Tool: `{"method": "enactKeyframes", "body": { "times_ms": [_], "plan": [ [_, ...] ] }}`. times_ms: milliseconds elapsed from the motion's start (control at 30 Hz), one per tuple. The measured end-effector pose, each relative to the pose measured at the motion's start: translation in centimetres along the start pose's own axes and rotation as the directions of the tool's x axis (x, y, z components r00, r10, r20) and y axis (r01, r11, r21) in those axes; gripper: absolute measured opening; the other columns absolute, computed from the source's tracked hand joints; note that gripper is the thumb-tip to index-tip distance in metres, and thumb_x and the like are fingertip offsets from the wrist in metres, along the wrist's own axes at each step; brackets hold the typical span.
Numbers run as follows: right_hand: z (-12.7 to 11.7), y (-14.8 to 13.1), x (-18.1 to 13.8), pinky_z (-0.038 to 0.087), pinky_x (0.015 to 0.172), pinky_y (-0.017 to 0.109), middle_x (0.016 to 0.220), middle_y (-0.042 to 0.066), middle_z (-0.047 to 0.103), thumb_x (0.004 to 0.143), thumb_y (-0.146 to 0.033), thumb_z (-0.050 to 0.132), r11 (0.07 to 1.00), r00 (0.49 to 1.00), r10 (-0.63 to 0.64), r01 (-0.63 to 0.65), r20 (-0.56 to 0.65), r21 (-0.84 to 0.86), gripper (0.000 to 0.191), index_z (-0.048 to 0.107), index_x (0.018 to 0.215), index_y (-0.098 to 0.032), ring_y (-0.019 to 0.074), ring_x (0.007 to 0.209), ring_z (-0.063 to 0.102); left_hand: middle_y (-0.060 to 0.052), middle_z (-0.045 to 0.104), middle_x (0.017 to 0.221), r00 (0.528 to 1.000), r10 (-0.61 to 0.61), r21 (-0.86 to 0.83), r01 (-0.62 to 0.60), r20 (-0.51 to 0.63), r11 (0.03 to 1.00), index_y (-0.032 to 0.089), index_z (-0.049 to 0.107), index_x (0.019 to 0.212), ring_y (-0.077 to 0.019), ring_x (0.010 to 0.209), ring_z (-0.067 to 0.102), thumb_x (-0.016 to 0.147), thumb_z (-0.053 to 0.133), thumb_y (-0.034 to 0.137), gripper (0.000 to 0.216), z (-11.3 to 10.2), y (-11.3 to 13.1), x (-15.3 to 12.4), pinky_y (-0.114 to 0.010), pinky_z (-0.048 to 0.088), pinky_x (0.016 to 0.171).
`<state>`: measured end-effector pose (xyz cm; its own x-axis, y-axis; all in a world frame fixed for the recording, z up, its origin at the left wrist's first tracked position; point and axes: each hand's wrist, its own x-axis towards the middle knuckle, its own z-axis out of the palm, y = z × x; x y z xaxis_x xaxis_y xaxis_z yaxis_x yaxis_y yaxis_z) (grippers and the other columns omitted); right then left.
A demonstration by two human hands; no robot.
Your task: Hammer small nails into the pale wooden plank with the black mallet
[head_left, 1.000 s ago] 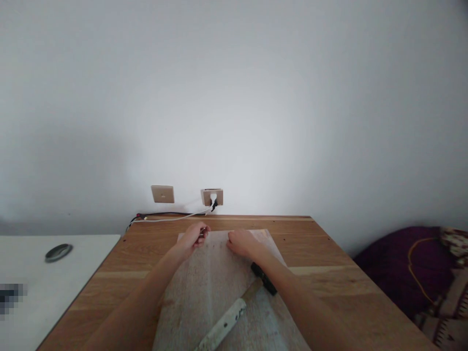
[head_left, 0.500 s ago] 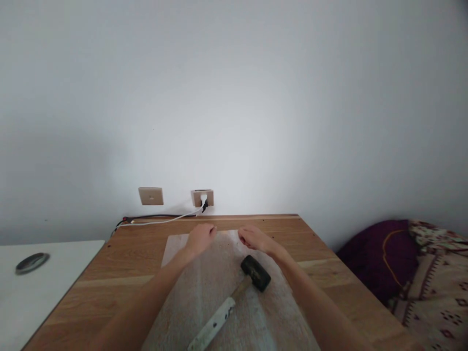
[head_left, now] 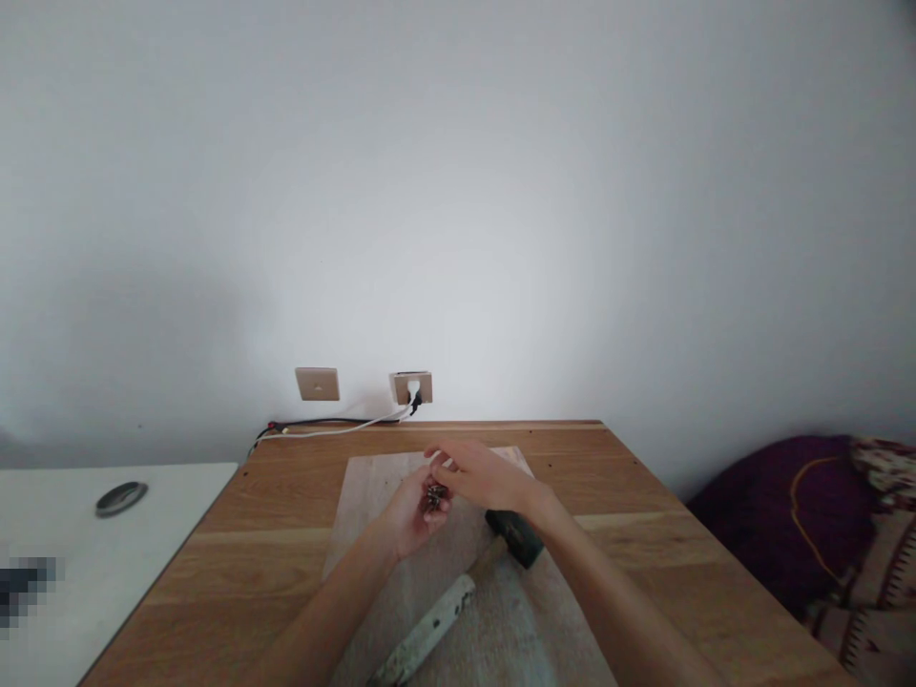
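My left hand (head_left: 416, 510) is turned palm up and cupped around a small heap of dark, shiny metal pieces (head_left: 433, 497), which look like nails or screws. Over its fingertips reaches my right hand (head_left: 478, 472), palm down, with fingers bent and slightly apart; nothing shows in them. Both hands are above the far part of a pale wooden board (head_left: 364, 482). A mallet with a black head (head_left: 516, 539) and a worn white-painted handle (head_left: 429, 630) lies slantwise on the board, its head partly hidden under my right wrist.
The board rests on a wooden table (head_left: 250, 549) against a white wall. Cables (head_left: 343, 431) run along the table's back edge to a wall socket (head_left: 412, 387). At left is a white surface with a grey oval object (head_left: 121, 498); at right, a purple cushion (head_left: 780, 515).
Both hands were closed and apart at the board's far edge. They have come together, the left turning palm up and uncurling to show metal pieces, the right moving over it. The view shifted slightly left.
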<state>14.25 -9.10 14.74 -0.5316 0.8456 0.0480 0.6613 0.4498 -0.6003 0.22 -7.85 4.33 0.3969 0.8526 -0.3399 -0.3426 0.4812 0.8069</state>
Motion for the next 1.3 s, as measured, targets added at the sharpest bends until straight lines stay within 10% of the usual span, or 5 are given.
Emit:
{"method": "enactKeyframes", "body": {
  "times_ms": [200, 533, 600, 833, 1300],
  "plan": [
    [-1.1, 2.0, -3.9, 0.055, 0.086, 0.033, 0.116, 0.011, 0.073, 0.095, -0.029, 0.051, 0.991, 0.993, 0.058, -0.045, -0.106, 0.124, 0.032, 0.063, 0.121, -0.017, 0.0196, 0.097, 0.069, -0.001, 0.059, 0.067, 0.942, 0.324, 0.761, -0.273, 0.087, 0.588, 0.019, 0.058, 0.069, -0.0158, 0.067, 0.055, 0.088, 0.053, 0.034, 0.025, -0.2, -0.7, -0.8, -0.025, 0.044, 0.063],
    [2.6, 8.4, -14.2, 0.059, 0.084, 0.038, 0.119, 0.013, 0.072, 0.093, -0.048, 0.051, 0.940, 0.888, 0.302, -0.218, -0.348, 0.261, 0.040, 0.065, 0.118, -0.021, 0.0245, 0.099, 0.071, -0.009, 0.063, 0.138, 0.879, 0.352, 0.932, -0.360, 0.323, 0.044, 0.022, 0.061, 0.134, -0.0236, 0.131, 0.054, 0.098, 0.047, 0.036, 0.041, -3.0, -0.2, -7.7, -0.039, 0.038, 0.114],
    [4.5, 10.6, -16.7, 0.061, 0.083, 0.042, 0.115, 0.014, 0.073, 0.092, -0.051, 0.048, 0.926, 0.802, 0.377, -0.342, -0.463, 0.163, 0.042, 0.068, 0.114, -0.021, 0.0277, 0.097, 0.072, -0.009, 0.068, 0.131, 0.888, 0.391, 0.967, -0.256, 0.241, -0.013, 0.023, 0.063, 0.131, -0.0236, 0.124, 0.060, 0.100, 0.043, 0.034, 0.038, -3.9, -0.2, -10.4, -0.040, 0.043, 0.110],
    [9.8, 14.1, -20.5, 0.055, 0.101, 0.051, 0.126, 0.013, 0.072, 0.088, -0.057, 0.052, 0.908, 0.787, 0.302, -0.409, -0.537, -0.088, 0.047, 0.076, 0.113, -0.024, 0.0338, 0.117, 0.067, -0.007, 0.071, 0.127, 0.878, 0.435, 0.972, -0.118, 0.199, -0.205, 0.026, 0.068, 0.122, -0.0259, 0.118, 0.066, 0.099, 0.045, 0.028, 0.033, -9.0, -4.5, -17.5, -0.040, 0.053, 0.103],
    [16.1, 5.2, -13.0, 0.051, 0.108, 0.044, 0.143, 0.012, 0.060, 0.095, -0.047, 0.049, 0.979, 0.934, 0.196, -0.172, -0.298, 0.105, 0.052, 0.060, 0.138, -0.020, 0.0277, 0.131, 0.059, -0.004, 0.069, 0.132, 0.735, 0.660, 0.945, 0.304, -0.152, -0.121, 0.024, 0.070, 0.121, -0.0248, 0.132, 0.058, 0.095, 0.040, 0.037, 0.042, -19.3, -1.2, -23.5, -0.043, 0.044, 0.115]
  ]
}}
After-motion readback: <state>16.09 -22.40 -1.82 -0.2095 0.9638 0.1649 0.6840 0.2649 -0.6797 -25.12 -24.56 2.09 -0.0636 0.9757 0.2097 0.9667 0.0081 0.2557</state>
